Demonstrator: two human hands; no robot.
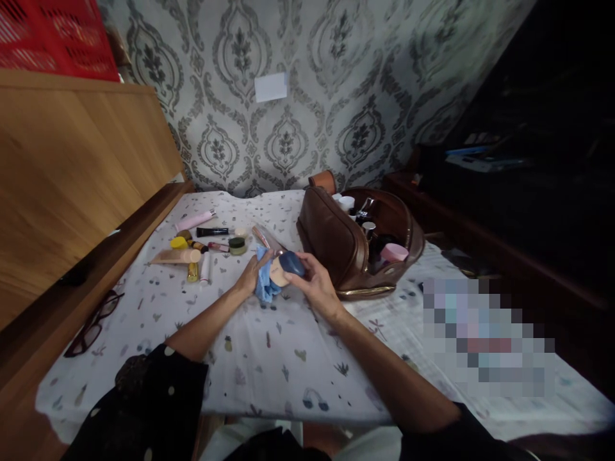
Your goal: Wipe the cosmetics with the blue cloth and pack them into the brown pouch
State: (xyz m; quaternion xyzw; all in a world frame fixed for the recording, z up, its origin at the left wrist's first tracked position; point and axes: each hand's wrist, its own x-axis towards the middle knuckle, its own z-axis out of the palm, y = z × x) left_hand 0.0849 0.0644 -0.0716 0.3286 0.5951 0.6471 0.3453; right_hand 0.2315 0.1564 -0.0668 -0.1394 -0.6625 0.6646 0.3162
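Over the middle of the table, both hands are on a beige cosmetic jar (pixel 277 273) with a dark blue lid (pixel 291 262). My left hand (pixel 248 275) is closed on a light blue cloth (pixel 265 285), which is pressed against the jar's beige end. The fingers of my right hand (pixel 318 285) grip the jar around its lid. The jar is tilted on its side. Just to the right, a brown leather cosmetic bag (pixel 331 246) stands unzipped, with several containers and a pink-lidded jar (pixel 394 252) inside.
To the left lie a pink tube (pixel 196 220), a black tube (pixel 213 232), a green jar (pixel 237 246), a beige tube (pixel 173 257) and several small cosmetics. Eyeglasses (pixel 93 323) rest near the left edge. A patterned cloth (pixel 269 358) covers the table. Wooden furniture (pixel 86 134) borders the left.
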